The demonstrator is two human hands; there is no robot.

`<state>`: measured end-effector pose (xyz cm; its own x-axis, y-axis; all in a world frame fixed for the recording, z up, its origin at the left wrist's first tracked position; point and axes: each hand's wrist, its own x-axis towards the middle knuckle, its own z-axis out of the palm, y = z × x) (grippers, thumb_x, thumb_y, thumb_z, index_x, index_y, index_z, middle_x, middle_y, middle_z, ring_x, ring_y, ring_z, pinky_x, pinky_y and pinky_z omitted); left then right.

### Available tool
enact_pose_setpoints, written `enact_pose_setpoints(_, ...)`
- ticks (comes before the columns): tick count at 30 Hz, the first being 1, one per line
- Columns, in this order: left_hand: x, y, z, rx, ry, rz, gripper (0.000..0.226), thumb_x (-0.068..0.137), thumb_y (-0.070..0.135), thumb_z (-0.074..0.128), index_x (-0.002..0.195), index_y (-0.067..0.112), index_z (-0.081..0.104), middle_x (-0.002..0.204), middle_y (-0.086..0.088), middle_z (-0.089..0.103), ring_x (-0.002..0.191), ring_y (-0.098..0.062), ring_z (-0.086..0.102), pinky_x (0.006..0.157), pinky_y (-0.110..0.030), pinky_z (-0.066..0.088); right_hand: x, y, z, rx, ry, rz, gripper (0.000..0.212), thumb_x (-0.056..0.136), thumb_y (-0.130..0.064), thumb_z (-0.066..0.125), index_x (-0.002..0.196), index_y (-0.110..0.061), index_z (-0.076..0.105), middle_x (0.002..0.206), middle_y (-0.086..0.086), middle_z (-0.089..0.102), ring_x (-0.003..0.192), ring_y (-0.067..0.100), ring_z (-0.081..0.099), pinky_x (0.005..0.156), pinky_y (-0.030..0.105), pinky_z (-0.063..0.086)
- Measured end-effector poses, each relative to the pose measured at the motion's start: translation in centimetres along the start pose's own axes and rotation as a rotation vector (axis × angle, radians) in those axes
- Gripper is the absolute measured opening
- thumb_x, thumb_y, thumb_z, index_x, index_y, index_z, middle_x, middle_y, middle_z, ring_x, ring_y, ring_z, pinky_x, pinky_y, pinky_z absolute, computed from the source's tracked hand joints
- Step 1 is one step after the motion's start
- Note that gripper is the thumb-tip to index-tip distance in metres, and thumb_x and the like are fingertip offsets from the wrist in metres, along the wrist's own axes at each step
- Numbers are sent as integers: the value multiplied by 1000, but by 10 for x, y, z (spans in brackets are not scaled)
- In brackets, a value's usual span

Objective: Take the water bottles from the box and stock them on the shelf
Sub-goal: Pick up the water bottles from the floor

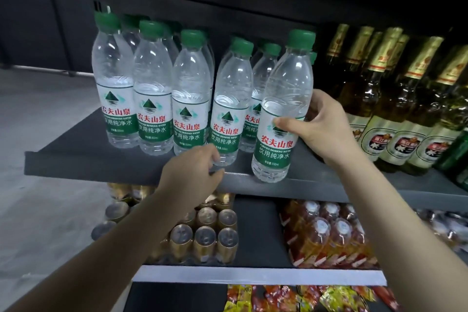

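My right hand (326,125) is clamped around the clear plastic water bottle with the green cap and green label (281,119), thumb across the label, fingers curled behind. The bottle stands at the near edge of the dark grey metal shelf (76,157), tilted slightly left at the top, rightmost in the front row. My left hand (195,172) has its fingertips loosely curled at the base of the neighbouring water bottle (229,114), touching it rather than gripping.

To do this well, I think I should stand the held bottle upright, slide it back off the edge into line with the row, and keep the label facing out. The tall glass beer bottles with gold foil necks (395,99) stand just to the right, so I should keep my knuckles clear of them. The box is not in view.
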<state>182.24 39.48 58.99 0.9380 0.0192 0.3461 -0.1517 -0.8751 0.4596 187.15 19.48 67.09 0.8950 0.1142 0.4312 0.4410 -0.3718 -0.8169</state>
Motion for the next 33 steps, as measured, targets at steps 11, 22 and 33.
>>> enact_pose_setpoints(11, 21, -1, 15, 112, -6, 14, 19, 90, 39, 53, 98, 22, 51, 91, 6, 58, 86, -14, 56, 70, -29, 47, 23, 33, 19, 33, 26, 44, 53, 63, -8, 82, 110, -7, 57, 104, 2, 69, 95, 17, 67, 83, 39, 56)
enact_pose_setpoints(22, 29, -5, 21, 102, 37, 24, 17, 89, 38, 55, 94, 22, 53, 89, 7, 59, 83, -10, 56, 62, -22, 40, 21, 35, 20, 70, -5, 9, 51, 70, -5, 78, 115, -13, 55, 97, -16, 62, 88, -3, 60, 73, 11, 52)
enact_pose_setpoints(33, 28, -4, 28, 116, 126, -20, 21, 87, 42, 58, 86, 23, 48, 84, 8, 60, 78, -11, 55, 50, -19, 29, -20, 66, 37, -92, 68, -18, 81, 68, -9, 79, 129, -30, 31, 117, -3, 53, 103, 9, 54, 86, 32, 51)
